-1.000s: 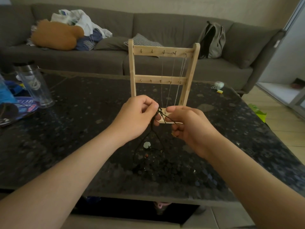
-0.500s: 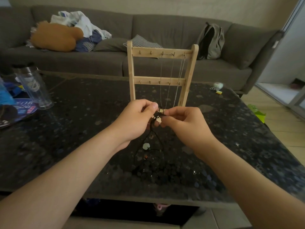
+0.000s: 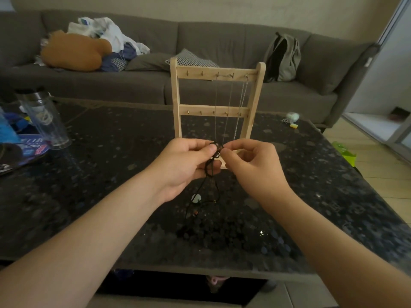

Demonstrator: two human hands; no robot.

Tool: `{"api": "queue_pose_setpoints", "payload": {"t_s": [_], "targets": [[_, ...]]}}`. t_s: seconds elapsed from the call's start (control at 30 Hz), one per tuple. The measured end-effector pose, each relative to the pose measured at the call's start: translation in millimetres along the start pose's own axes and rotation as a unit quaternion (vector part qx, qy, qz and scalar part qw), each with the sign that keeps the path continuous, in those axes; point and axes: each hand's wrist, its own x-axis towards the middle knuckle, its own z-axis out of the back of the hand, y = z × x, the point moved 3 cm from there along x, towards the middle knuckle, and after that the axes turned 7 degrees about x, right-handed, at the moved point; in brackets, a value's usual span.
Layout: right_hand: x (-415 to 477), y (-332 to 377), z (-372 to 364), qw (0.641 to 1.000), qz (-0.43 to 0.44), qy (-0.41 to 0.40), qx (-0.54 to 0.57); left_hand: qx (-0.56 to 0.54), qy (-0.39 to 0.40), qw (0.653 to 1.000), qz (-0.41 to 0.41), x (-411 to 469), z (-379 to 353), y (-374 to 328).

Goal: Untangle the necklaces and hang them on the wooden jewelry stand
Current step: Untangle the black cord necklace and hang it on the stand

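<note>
Fingers (image 3: 205, 149) of left hand (image 3: 182, 165) and right hand (image 3: 255, 172) pinch black necklace (image 3: 208, 169) at its knot.

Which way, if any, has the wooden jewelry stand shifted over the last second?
No. The wooden jewelry stand still stands just left of the same pale fleck on the table, its lower bar about level with the table's far edge.

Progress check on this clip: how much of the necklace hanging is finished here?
Done: thin silver chains hang from the right-hand top hooks of the wooden jewelry stand. In hand: left hand and right hand both pinch a knot in the black cord necklace, its pale pendant lower down. Left: loosening that knot and hanging the cord; left-side top hooks look free.
</note>
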Motion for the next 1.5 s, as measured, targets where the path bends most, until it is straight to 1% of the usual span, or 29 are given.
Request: {"api": "queue_pose_setpoints", "payload": {"t_s": [0.07, 0.2, 0.37, 0.47, 0.57, 0.63, 0.7, 0.77, 0.83, 0.9, 0.93, 0.97, 1.0, 1.03, 1.07, 1.13, 1.17, 1.23, 1.3, 1.37, 1.43, 1.5], "targets": [[1.9, -0.5, 1.0, 0.997, 0.034, -0.033, -0.056, 0.011, -0.003, 1.000, 0.000, -0.4, -0.8, -0.4], [1.1, 5.7, -1.3, 0.990, 0.076, -0.073, -0.098, -0.005, 0.012, 1.000, 0.008, -1.8, -5.7, -2.7], [2.2, 8.1, -7.0, 0.983, 0.076, -0.121, -0.119, -0.049, -0.032, 0.998, 0.011, -2.3, -9.3, -7.5], [3.4, 9.8, -8.8, 0.985, 0.058, -0.120, -0.109, -0.071, -0.066, 0.995, 0.009, -2.9, -10.3, -10.5], [6.9, 9.8, -12.7, 0.993, 0.010, -0.086, -0.077, -0.117, -0.094, 0.988, -0.021, -3.4, -11.7, -14.2], [7.7, 8.3, -15.8, 0.996, -0.051, -0.063, -0.030, -0.144, -0.104, 0.984, -0.035, -4.1, -13.0, -16.7], [7.9, 5.6, -17.6, 0.991, -0.121, -0.053, 0.034, -0.151, -0.122, 0.981, -0.030, -2.8, -13.3, -16.2], [8.7, 4.5, -20.1, 0.974, -0.187, -0.030, 0.125, -0.166, -0.133, 0.977, -0.010, -0.9, -13.5, -16.4], [9.7, 5.3, -22.3, 0.949, -0.236, -0.001, 0.207, -0.199, -0.120, 0.973, 0.018, -0.1, -15.1, -16.9], [10.8, 6.4, -23.4, 0.931, -0.270, 0.016, 0.247, -0.209, -0.107, 0.971, 0.035, 0.2, -16.2, -17.6], [11.4, 6.3, -24.1, 0.925, -0.283, 0.021, 0.252, -0.183, -0.111, 0.976, 0.034, 1.3, -16.2, -18.0], [12.2, 5.7, -24.9, 0.923, -0.294, 0.026, 0.246, -0.123, -0.121, 0.985, 0.024, 2.6, -15.3, -18.4], [13.2, 5.0, -25.2, 0.926, -0.299, 0.028, 0.227, -0.036, -0.132, 0.991, 0.005, 3.8, -14.3, -19.8], [14.4, 4.0, -24.9, 0.933, -0.299, 0.027, 0.200, 0.054, -0.135, 0.989, -0.023, 4.5, -14.3, -21.4], [15.8, 4.3, -24.8, 0.939, -0.293, 0.025, 0.179, 0.129, -0.134, 0.981, -0.055, 4.7, -14.4, -24.0], [17.3, 5.4, -24.3, 0.945, -0.279, 0.018, 0.167, 0.230, -0.127, 0.959, -0.108, 4.3, -14.7, -28.2], [17.8, 6.4, -24.2, 0.948, -0.270, 0.018, 0.170, 0.274, -0.133, 0.944, -0.128, 4.6, -14.4, -28.7], [17.6, 7.8, -23.9, 0.952, -0.254, 0.022, 0.170, 0.362, -0.161, 0.903, -0.169, 5.5, -14.4, -26.9], [17.3, 8.8, -24.0, 0.958, -0.241, 0.027, 0.153, 0.413, -0.183, 0.868, -0.205, 6.7, -15.0, -24.3], [17.6, 8.5, -23.5, 0.962, -0.233, 0.034, 0.138, 0.436, -0.185, 0.850, -0.228, 7.0, -15.1, -23.5], [16.7, 10.2, -21.4, 0.966, -0.226, 0.031, 0.124, 0.441, -0.178, 0.845, -0.244, 6.8, -15.0, -25.0], [15.6, 12.0, -17.5, 0.972, -0.212, 0.023, 0.102, 0.434, -0.170, 0.848, -0.251, 6.2, -14.6, -26.9]]}}
